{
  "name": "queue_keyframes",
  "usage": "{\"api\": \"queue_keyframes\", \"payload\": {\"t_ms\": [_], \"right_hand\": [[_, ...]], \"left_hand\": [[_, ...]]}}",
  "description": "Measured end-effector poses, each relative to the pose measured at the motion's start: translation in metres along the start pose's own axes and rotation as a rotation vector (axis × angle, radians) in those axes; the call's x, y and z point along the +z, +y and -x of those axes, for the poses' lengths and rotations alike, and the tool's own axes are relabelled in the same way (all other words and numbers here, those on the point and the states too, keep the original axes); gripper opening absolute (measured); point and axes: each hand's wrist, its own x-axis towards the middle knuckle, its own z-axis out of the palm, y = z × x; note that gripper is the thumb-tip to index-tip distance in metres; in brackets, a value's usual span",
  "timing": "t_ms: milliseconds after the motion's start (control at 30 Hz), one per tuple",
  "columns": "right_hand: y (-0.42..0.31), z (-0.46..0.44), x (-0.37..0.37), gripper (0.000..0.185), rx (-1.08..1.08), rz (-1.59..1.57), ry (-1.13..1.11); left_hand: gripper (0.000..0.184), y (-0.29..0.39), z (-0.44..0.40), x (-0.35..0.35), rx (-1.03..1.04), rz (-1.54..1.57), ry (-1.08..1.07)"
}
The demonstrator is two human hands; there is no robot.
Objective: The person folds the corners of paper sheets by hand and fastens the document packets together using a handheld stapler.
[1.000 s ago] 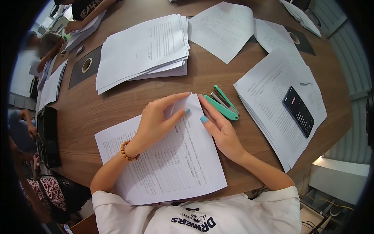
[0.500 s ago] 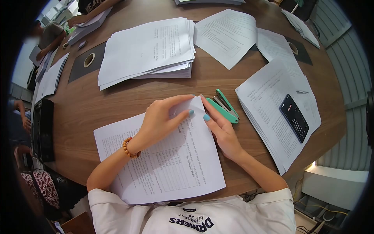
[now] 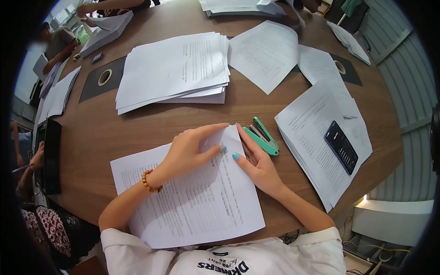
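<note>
Printed sheets [image 3: 197, 201] lie in front of me at the table's near edge. My left hand [image 3: 190, 149] rests over their upper part, thumb and index finger spread apart, fingertips at the top corner. Against the right side of that corner is my right hand [image 3: 259, 167], its thumb on the paper and its other fingers stretched along the edge. A green stapler [image 3: 261, 136] lies opened up on the table just right of my right fingertips; neither hand holds it.
Beyond my hands a thick paper stack [image 3: 172, 68] lies on the wooden table [image 3: 91, 142]. More sheets [image 3: 266, 55] are at the back. At the right, a phone [image 3: 341, 146] rests on papers [image 3: 311, 133]. Other people's arms [image 3: 114, 5] show at the back left.
The view has tilted, so the table items appear lower. My hands stay at the corner of the sheets, with the right thumb slightly shifted left. A person's blurred arm now shows at the back.
</note>
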Motion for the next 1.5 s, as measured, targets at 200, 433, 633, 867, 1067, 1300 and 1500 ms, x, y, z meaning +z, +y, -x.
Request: {"api": "queue_keyframes", "payload": {"t_ms": [200, 433, 633, 867, 1067, 1300, 1500], "right_hand": [[-0.018, 0.0, -0.004, 0.055, -0.398, 0.925, 0.103], [-0.019, -0.006, -0.004, 0.038, -0.383, 1.053, 0.097], [-0.012, -0.01, -0.003, 0.03, -0.568, 1.004, 0.112], [-0.014, -0.008, -0.01, 0.038, -0.58, 0.91, 0.134], [-0.02, -0.01, -0.012, 0.057, -0.456, 0.974, 0.077], [-0.014, -0.01, -0.009, 0.044, -0.496, 1.099, 0.049], [-0.013, -0.01, -0.01, 0.03, -0.46, 0.973, 0.098]], "left_hand": [[0.045, 0.004, 0.002, 0.001, 0.01, -0.025, 0.023], [0.046, 0.003, 0.003, 0.004, -0.007, 0.025, 0.055], [0.037, 0.007, 0.003, 0.003, 0.086, 0.026, 0.138], [0.019, 0.005, 0.003, 0.004, 0.053, 0.149, 0.141], [0.012, 0.007, 0.002, 0.003, 0.039, 0.17, 0.11], [0.012, 0.003, 0.001, 0.003, 0.093, 0.151, 0.119], [0.014, 0.006, 0.002, 0.003, 0.077, 0.144, 0.129]]}}
